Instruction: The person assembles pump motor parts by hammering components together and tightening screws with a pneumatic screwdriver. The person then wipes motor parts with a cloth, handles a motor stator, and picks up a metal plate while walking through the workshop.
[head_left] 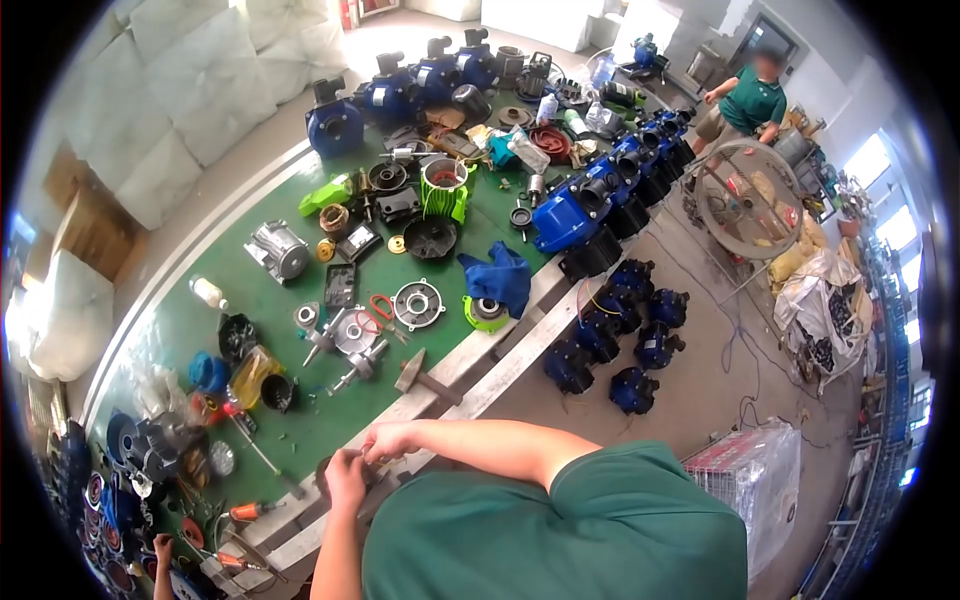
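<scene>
Left hand [346, 477] and right hand [389, 441] are held together, both curled; what is grasped cannot be told. Dark part [323, 481] is partly hidden beside the left hand; could be dislodged by a slip. Hammer [412, 372] could be knocked by right forearm [480, 441].

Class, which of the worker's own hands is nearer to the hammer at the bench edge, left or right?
Right. In the picture, the right hand is below and slightly left of the hammer; the left hand is lower and further left, so farther from it.
</scene>
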